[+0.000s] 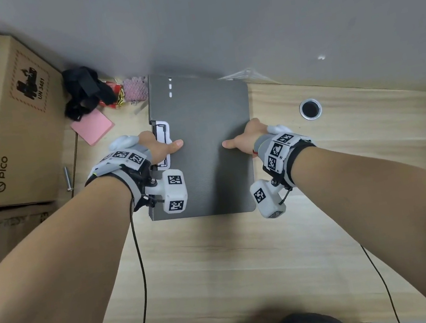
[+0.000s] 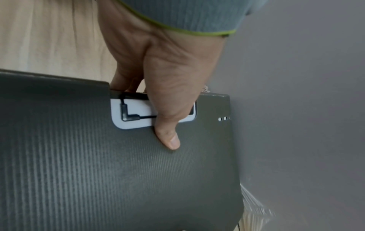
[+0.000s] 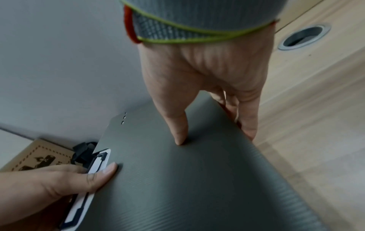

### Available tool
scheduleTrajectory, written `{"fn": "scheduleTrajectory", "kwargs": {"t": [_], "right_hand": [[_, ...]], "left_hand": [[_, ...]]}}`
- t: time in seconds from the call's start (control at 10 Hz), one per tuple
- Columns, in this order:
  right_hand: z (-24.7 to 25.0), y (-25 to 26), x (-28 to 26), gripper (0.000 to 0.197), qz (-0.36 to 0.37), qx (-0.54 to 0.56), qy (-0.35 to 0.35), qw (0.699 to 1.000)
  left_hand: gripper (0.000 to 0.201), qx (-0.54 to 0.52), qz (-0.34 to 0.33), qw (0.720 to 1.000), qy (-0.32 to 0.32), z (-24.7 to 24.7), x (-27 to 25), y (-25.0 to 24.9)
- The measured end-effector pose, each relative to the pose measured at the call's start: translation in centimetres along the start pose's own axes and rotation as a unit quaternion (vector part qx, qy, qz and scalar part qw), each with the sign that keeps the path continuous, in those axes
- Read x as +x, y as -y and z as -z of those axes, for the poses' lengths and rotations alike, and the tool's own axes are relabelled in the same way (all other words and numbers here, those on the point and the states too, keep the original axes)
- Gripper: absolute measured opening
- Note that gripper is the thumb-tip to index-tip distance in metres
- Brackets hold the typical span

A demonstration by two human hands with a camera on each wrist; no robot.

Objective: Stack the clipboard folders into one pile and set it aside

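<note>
A pile of dark grey ribbed clipboard folders (image 1: 204, 146) lies on the wooden desk (image 1: 221, 257) near the grey wall, the top one showing a white clip (image 1: 162, 133) at its left edge. My left hand (image 1: 161, 150) grips the pile's left edge at the clip, thumb on top and fingers underneath. My right hand (image 1: 244, 139) grips the right edge the same way. In the left wrist view the thumb (image 2: 169, 137) lies across the white clip (image 2: 134, 115). The right wrist view has the thumb (image 3: 177, 125) pressing on the cover (image 3: 197, 179), fingers curled under the edge.
A Pico cardboard box (image 1: 14, 131) stands at the left. Behind the pile's left lie a black strap bundle (image 1: 83, 92), a pink pad (image 1: 92, 127), a pink mesh piece (image 1: 135, 90) and wrappers. A round cable hole (image 1: 310, 109) is at the right. A bolt (image 1: 67, 174) lies by the box.
</note>
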State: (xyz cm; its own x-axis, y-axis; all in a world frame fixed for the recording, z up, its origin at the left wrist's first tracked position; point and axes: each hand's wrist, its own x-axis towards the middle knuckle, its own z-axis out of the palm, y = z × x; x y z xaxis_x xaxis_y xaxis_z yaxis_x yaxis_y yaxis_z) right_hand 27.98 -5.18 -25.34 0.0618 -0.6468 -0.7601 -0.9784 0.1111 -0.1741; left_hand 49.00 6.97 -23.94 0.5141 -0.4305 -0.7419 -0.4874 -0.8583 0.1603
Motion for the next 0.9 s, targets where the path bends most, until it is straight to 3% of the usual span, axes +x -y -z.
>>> {"fn": "scheduleTrajectory", "kwargs": {"t": [0.1, 0.3, 0.5, 0.6, 0.7, 0.9], "right_hand": [[-0.1, 0.4, 0.3, 0.095, 0.014, -0.007, -0.016, 1.0], [0.1, 0.4, 0.6, 0.082, 0.022, -0.025, -0.031, 0.999], [-0.2, 0.4, 0.2, 0.087, 0.014, -0.031, -0.045, 0.998], [-0.3, 0.2, -0.2, 0.087, 0.004, -0.031, -0.027, 0.999], [-0.3, -0.6, -0.4, 0.079, 0.005, -0.01, -0.006, 1.0], [1.1, -2.9, -1.7, 0.055, 0.028, 0.089, 0.024, 0.995]], "left_hand": [[0.1, 0.005, -0.005, 1.0, -0.007, -0.3, 1.7, 0.6], [0.079, 0.038, -0.018, 0.999, 0.02, 0.1, 1.3, -0.5], [0.093, 0.063, -0.017, 0.997, 0.031, 0.2, 2.0, -0.4], [0.091, 0.067, -0.023, 0.997, 0.026, 0.4, 1.5, -0.4], [0.112, 0.079, -0.003, 0.997, -0.025, 0.4, 0.7, -0.5], [0.096, 0.062, 0.002, 0.984, -0.167, 1.4, -5.0, -3.6]]}}
